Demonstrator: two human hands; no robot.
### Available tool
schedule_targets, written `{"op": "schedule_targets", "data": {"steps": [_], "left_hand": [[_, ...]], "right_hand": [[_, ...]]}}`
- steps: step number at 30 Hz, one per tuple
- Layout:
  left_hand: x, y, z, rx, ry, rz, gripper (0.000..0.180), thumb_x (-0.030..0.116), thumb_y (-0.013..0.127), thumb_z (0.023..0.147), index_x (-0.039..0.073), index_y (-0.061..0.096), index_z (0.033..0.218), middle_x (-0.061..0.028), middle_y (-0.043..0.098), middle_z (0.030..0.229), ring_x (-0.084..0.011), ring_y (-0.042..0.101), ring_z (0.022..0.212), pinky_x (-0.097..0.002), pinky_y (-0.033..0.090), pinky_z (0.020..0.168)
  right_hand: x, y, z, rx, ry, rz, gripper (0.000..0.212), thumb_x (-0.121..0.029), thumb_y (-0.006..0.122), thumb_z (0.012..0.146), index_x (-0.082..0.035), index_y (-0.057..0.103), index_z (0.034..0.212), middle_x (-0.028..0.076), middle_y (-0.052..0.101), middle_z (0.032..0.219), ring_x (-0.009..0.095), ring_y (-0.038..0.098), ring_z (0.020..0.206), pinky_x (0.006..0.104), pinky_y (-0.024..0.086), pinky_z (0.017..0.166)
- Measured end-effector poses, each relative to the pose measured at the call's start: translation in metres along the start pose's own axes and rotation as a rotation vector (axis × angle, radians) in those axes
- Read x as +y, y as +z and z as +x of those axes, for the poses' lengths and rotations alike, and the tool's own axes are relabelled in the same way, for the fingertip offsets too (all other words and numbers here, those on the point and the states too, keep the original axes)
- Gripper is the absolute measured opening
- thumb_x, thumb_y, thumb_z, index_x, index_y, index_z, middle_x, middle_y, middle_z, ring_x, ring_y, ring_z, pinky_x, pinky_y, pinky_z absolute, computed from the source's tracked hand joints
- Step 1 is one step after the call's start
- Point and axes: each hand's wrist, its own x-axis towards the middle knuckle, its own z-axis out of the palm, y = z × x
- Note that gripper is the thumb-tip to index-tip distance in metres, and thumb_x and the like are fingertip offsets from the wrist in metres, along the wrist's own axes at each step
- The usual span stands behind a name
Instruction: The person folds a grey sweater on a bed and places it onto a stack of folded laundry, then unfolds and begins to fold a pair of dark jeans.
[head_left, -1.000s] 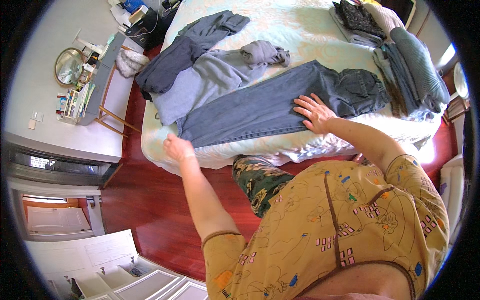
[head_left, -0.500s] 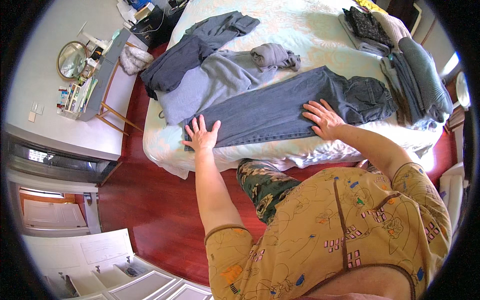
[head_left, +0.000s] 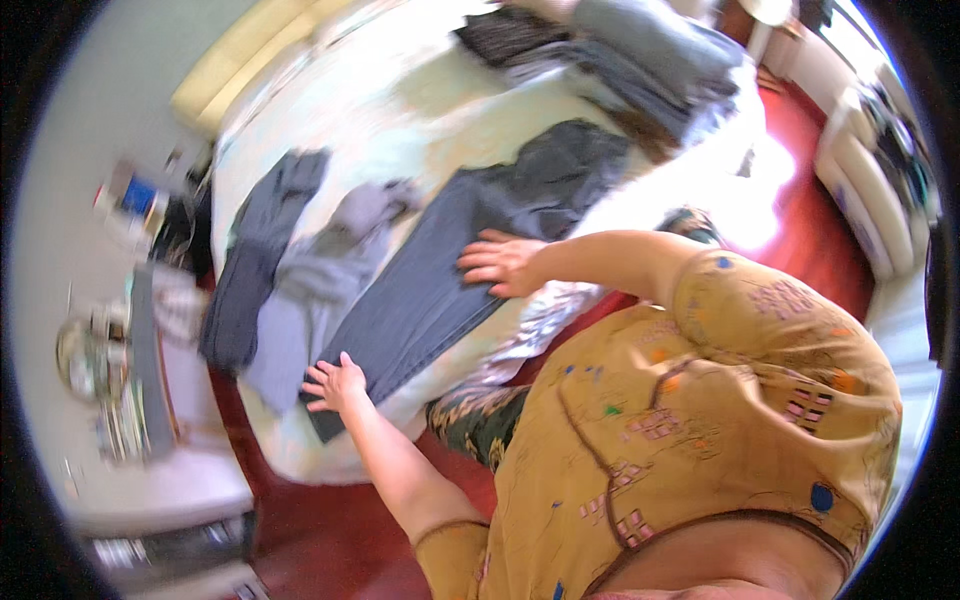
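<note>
A pair of dark grey jeans [head_left: 420, 285] lies lengthwise on the bed, its waist end crumpled at the far right. My left hand [head_left: 337, 383] rests flat near the leg hems, fingers spread. Farther up the legs, my right hand [head_left: 500, 264] presses palm down with its fingers stretched out. Neither hand grips anything. Just left of the jeans lies a light grey garment [head_left: 300, 300], loosely bunched at its far end. Beyond it is a darker garment [head_left: 250, 270]. The picture is blurred, so fine folds do not show.
Folded clothes [head_left: 650, 60] are piled at the bed's far right, with a black garment [head_left: 510, 38] beside them. A pale patterned sheet [head_left: 420, 140] covers the bed. On the left stands a cluttered desk [head_left: 150, 370]. Red floor [head_left: 310, 520] surrounds the bed.
The whole view has swung round, so the bed now slants across it. Both hands still lie flat on the jeans in about the same places.
</note>
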Motion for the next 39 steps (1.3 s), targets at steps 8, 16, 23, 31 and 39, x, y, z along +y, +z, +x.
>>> {"op": "schedule_targets", "data": {"steps": [8,16,23,31,39], "left_hand": [[0.112,0.031,-0.095,0.233,0.31,-0.13,0.069,0.064,0.034,0.092,0.025,0.03,0.149,-0.004,0.023,0.156,-0.0329,0.018,0.143,-0.0667,0.015,0.107],[0.106,0.038,-0.096,0.29,0.322,-0.161,0.07,0.063,0.038,0.091,0.021,0.032,0.148,-0.0058,0.026,0.155,-0.0333,0.018,0.143,-0.0672,0.013,0.107],[0.113,0.04,-0.096,0.351,0.362,-0.206,0.068,0.06,0.04,0.092,0.018,0.036,0.146,-0.0065,0.029,0.153,-0.0338,0.023,0.141,-0.0676,0.014,0.106],[0.106,0.048,-0.089,0.407,0.353,-0.241,0.065,0.058,0.043,0.092,0.017,0.041,0.142,-0.006,0.034,0.151,-0.0333,0.027,0.139,-0.0678,0.015,0.106],[0.105,0.054,-0.08,0.377,0.36,-0.226,0.064,0.057,0.042,0.093,0.017,0.041,0.142,-0.0052,0.033,0.151,-0.0318,0.025,0.14,-0.0659,0.015,0.107]], "right_hand": [[0.004,0.009,-0.002,0.061,-0.028,-0.106,0.053,-0.034,0.06,0.084,-0.013,0.047,0.131,0.013,0.04,0.143,0.031,0.034,0.135,0.0595,0.024,0.109],[0.001,-0.027,-0.086,0.253,0.058,-0.05,0.053,-0.022,0.069,0.073,-0.012,0.055,0.122,0.015,0.045,0.138,0.032,0.04,0.131,0.0563,0.023,0.111],[0.107,-0.101,-0.191,0.854,1.457,-0.165,0.052,-0.033,0.069,0.079,-0.003,0.057,0.12,0.015,0.055,0.122,0.031,0.055,0.11,0.0445,0.046,0.096],[0.111,-0.105,-0.167,0.757,1.276,1.551,0.053,-0.04,0.077,0.076,-0.006,0.063,0.113,0.005,0.064,0.097,0.018,0.06,0.083,0.0342,0.052,0.067],[0.121,-0.174,-0.11,1.038,0.992,0.586,0.052,-0.044,0.075,0.075,0.001,0.067,0.1,0.017,0.069,0.094,0.024,0.066,0.085,0.0357,0.052,0.079]]}}
